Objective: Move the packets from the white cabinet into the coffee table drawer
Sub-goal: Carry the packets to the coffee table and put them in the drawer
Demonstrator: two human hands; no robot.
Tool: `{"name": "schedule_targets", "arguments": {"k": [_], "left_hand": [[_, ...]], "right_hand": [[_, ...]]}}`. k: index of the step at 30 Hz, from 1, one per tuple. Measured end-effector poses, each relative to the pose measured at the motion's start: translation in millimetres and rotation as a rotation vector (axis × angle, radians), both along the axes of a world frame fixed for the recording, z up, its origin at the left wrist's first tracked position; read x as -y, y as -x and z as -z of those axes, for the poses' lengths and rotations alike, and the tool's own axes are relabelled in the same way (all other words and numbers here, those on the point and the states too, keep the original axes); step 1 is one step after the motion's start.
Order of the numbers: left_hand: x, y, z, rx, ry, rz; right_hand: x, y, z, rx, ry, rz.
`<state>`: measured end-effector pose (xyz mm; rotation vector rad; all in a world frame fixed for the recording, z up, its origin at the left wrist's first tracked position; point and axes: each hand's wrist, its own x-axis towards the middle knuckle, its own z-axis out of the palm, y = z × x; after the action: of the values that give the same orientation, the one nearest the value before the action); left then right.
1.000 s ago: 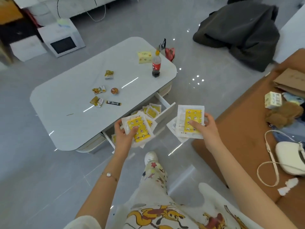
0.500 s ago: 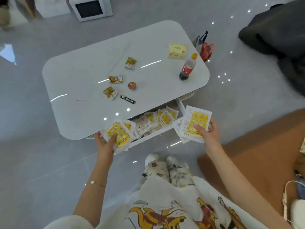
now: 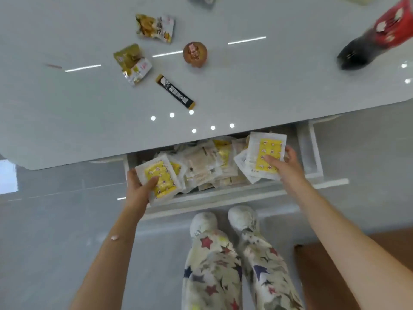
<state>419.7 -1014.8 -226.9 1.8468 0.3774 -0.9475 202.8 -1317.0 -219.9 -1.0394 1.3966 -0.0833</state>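
The coffee table drawer (image 3: 223, 196) stands pulled open below the white table top (image 3: 67, 113), and several white-and-yellow packets (image 3: 205, 166) lie heaped inside it. My left hand (image 3: 139, 190) grips a stack of packets (image 3: 159, 177) over the drawer's left end, partly across its front edge. My right hand (image 3: 287, 164) holds another stack of packets (image 3: 264, 157) over the drawer's right end. The white cabinet is out of view.
On the table top lie two snack wrappers (image 3: 133, 63), a black stick sachet (image 3: 175, 91), a small round brown candy (image 3: 194, 54) and a cola bottle (image 3: 375, 39) at the far right. My feet (image 3: 223, 220) stand just before the drawer. A brown surface (image 3: 357, 265) sits lower right.
I have moved right up to the table and bent over it. Both hands have carried their packet stacks from in front of the drawer to above its two ends.
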Motion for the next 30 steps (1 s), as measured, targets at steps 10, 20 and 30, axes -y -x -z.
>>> {"name": "schedule_targets", "arguments": {"k": [10,20,30], "left_hand": [[19,2,42,0.213,-0.263,0.170],[52,9,-198,0.561,-0.272,0.575],[53,35,-406,0.935,-0.516,0.817]], "right_hand": [[-5,-19,58,-0.108,0.096,-0.231],[-9,-36,-173,-0.265,0.632,-0.839],[-23,-46,-402,-0.278,0.940,-1.128]]}}
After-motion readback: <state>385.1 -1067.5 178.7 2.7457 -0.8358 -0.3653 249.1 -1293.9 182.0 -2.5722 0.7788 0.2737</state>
